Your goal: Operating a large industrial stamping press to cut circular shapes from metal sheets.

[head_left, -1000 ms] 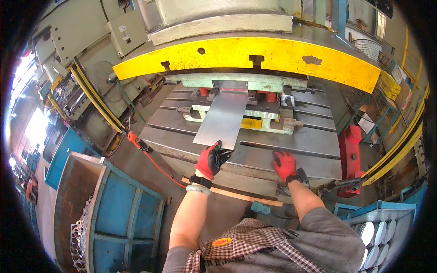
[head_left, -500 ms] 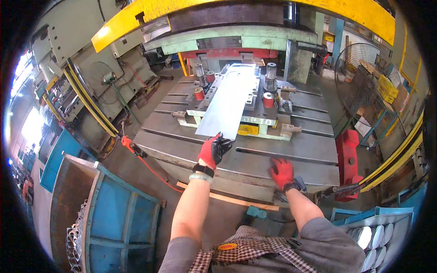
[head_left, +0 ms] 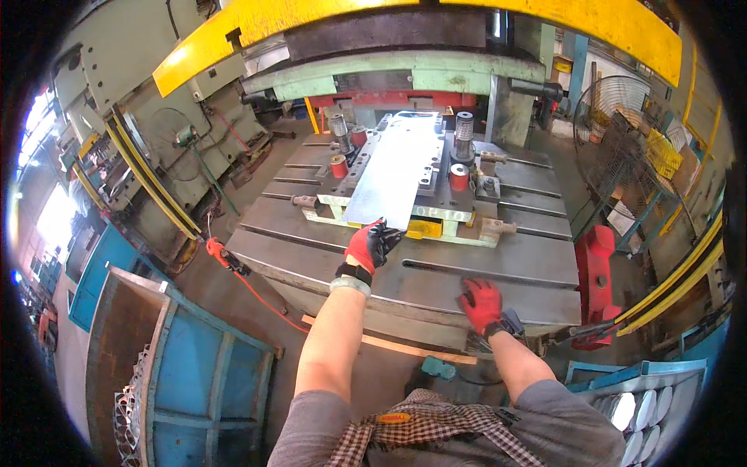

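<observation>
A long, shiny metal sheet (head_left: 389,175) lies lengthwise over the die (head_left: 447,194) on the press bed. At its near end my left hand (head_left: 372,243), in a red and black glove, is closed on the sheet's edge. My right hand (head_left: 481,302), in a red glove, lies on the front part of the press bed (head_left: 533,257), its fingers stretched out over the metal surface and holding nothing. Beside its wrist sits a small dark device at the bed's edge, partly hidden.
Guide posts (head_left: 464,132) and red cylinders (head_left: 459,177) stand on the die. The press's upper part (head_left: 436,74) hangs above. A blue scrap bin (head_left: 183,366) is at left, a bin of round metal discs (head_left: 642,409) at lower right. A red block (head_left: 595,272) flanks the bed.
My left hand has moved forward and slightly right, sliding the metal sheet farther over the die. My right hand has stayed almost in place.
</observation>
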Motion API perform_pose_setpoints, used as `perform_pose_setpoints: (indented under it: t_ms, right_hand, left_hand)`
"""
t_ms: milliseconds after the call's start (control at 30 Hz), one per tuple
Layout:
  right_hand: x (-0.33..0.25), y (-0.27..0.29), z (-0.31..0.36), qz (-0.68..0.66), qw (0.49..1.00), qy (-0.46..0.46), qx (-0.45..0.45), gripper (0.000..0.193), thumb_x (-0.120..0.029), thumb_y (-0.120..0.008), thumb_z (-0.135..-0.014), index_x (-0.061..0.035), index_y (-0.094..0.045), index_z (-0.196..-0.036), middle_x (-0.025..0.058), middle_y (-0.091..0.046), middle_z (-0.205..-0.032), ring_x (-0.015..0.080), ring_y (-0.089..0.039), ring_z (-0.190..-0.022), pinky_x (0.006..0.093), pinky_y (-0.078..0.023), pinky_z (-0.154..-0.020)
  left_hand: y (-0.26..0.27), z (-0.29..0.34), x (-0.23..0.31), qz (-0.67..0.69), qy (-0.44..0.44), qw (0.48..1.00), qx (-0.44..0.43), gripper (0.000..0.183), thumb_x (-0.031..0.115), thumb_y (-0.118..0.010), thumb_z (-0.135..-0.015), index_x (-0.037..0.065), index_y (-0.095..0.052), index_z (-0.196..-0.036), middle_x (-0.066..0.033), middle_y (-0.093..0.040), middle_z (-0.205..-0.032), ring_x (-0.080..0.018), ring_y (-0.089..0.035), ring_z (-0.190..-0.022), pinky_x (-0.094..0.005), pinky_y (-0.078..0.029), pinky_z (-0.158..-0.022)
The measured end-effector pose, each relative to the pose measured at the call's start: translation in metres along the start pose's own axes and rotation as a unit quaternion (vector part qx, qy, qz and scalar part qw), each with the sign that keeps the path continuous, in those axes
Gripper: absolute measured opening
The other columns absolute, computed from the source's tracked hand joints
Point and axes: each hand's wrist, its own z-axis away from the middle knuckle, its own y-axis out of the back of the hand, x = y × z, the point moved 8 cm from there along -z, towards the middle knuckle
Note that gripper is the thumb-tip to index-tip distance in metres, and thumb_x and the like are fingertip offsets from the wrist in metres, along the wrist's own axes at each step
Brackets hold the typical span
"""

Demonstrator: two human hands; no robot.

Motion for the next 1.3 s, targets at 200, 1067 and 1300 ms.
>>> perform_pose_setpoints:
  t_ms: [200, 1067, 1300]
  right_hand:
    - [-0.015, 0.017, 0.000, 0.035, 0.997, 0.034, 0.064, 0.038, -0.022, -0.063, -0.069, -0.0090, -0.058, -0.104, 0.0122, -0.056, -0.104, 0.0333, -0.050, -0.095, 0.0427, -0.041, -0.084]
    - [-0.009, 0.012, 0.001, -0.001, 0.998, 0.042, 0.042, 0.039, -0.025, -0.061, -0.070, -0.0080, -0.058, -0.105, 0.0142, -0.056, -0.107, 0.0344, -0.050, -0.099, 0.0431, -0.038, -0.089]
    - [0.002, -0.005, 0.001, 0.044, 0.998, 0.028, 0.021, 0.041, -0.033, -0.057, -0.076, -0.0147, -0.054, -0.113, 0.0120, -0.052, -0.114, 0.0344, -0.044, -0.107, 0.0444, -0.035, -0.092]
  left_hand:
    - [-0.004, 0.001, -0.002, 0.022, 0.012, 1.000, -0.013, 0.035, 0.038, -0.041, -0.091, 0.009, -0.056, -0.104, -0.0038, -0.065, -0.098, -0.0143, -0.062, -0.083, -0.0329, -0.046, -0.059]
    - [-0.003, 0.107, 0.068, 0.119, -0.246, 0.951, 0.144, 0.028, 0.013, -0.060, -0.082, 0.005, -0.048, -0.107, -0.0045, -0.058, -0.086, -0.0141, -0.057, -0.071, -0.0274, -0.045, -0.057]
    - [0.134, 0.441, 0.066, -0.014, -0.296, 0.865, 0.405, 0.036, 0.010, -0.055, -0.079, 0.001, -0.050, -0.113, -0.0058, -0.056, -0.089, -0.0154, -0.053, -0.075, -0.0296, -0.043, -0.068]
